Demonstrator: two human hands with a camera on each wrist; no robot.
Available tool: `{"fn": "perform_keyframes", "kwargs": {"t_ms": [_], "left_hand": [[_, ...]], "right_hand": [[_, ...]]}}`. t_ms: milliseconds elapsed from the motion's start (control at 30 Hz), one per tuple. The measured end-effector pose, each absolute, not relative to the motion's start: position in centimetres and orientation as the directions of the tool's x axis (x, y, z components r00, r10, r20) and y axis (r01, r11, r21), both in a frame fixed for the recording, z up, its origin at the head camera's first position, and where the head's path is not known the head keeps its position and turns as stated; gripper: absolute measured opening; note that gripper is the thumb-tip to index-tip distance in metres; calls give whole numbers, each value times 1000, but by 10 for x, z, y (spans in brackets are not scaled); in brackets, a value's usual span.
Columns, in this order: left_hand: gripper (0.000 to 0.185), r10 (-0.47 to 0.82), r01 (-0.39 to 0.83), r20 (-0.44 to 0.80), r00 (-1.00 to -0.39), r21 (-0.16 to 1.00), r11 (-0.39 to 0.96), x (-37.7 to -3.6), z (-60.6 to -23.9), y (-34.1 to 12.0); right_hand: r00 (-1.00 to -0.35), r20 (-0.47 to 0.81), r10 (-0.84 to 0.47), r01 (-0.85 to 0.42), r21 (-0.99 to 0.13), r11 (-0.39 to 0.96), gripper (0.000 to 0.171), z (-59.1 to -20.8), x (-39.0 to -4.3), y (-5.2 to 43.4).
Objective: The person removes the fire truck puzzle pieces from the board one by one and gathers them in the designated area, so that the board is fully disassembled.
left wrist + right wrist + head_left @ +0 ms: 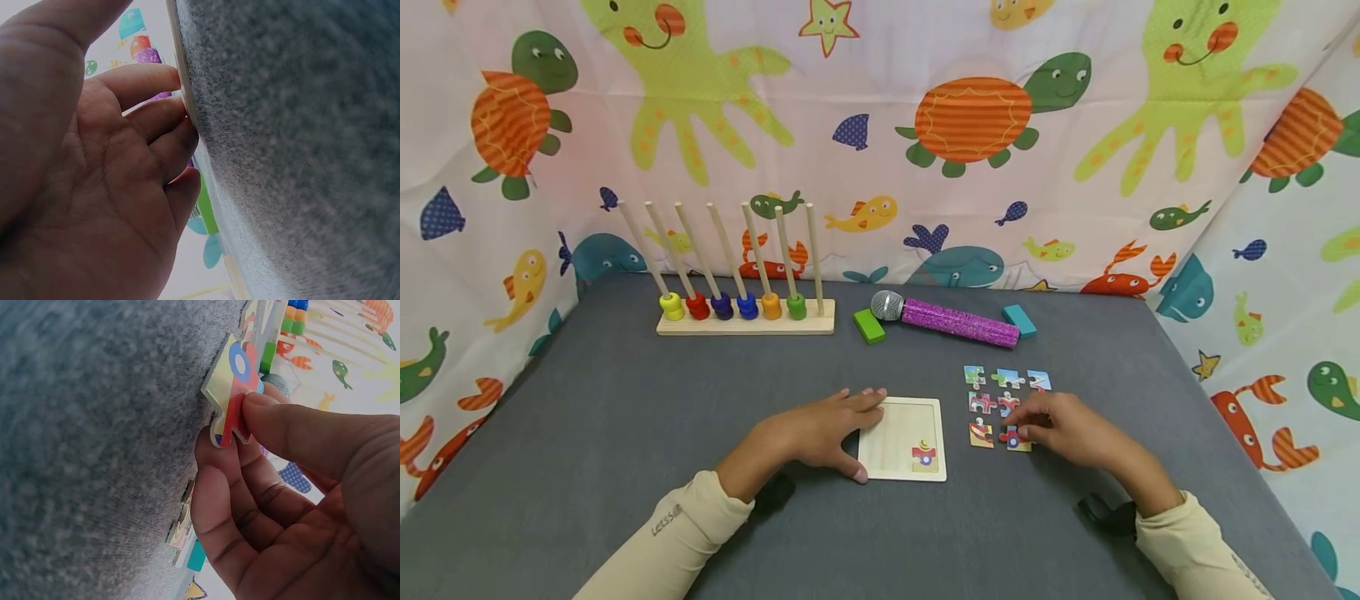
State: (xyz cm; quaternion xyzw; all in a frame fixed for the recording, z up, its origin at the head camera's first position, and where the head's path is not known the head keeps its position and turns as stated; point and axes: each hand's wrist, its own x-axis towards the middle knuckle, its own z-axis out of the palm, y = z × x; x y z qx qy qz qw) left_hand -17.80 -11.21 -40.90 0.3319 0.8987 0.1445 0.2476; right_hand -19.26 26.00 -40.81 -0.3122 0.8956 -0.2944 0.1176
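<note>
My left hand (pixel 823 429) rests at the left side of a shallow wooden puzzle tray (pixel 887 472), its fingertips touching the rim and the thumb beside the lower left corner. One puzzle piece (pixel 924 457) lies in the tray's lower right corner. With thumb and fingers, my right hand (pixel 1067 429) pinches a red and yellow puzzle piece (pixel 232 381) marked with a blue ring, tilted off the table in the right wrist view. Around that hand lie several loose puzzle pieces (pixel 981 433) in rows. The left wrist view shows the left palm with relaxed fingers.
Behind the tray lie a purple glitter microphone (pixel 958 323), a green block (pixel 869 327) and a blue block (pixel 1019 320). A wooden peg stand (pixel 745 328) with coloured rings stands at the back left. A printed curtain (pixel 880 183) surrounds the grey table (pixel 647 433).
</note>
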Motion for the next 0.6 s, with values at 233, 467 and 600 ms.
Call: {"fn": "perform_keyframes", "kwargs": {"t_ms": [233,467,600], "left_hand": [[94,669,522,-341,-661,431,736,-178,-411,-112],[94,674,527,-340,-656,433,731,-180,-410,-112],[94,665,520,-343,-663,428,739,-178,-411,-112]], "right_hand": [[-800,-57,-597,-446,-611,655,18,-406,-193,259],[-804,-45,-593,-452,-603,658,18,-404,-195,260],[-805,-55,-591,-434,-623,650,19,-404,-193,260]]}}
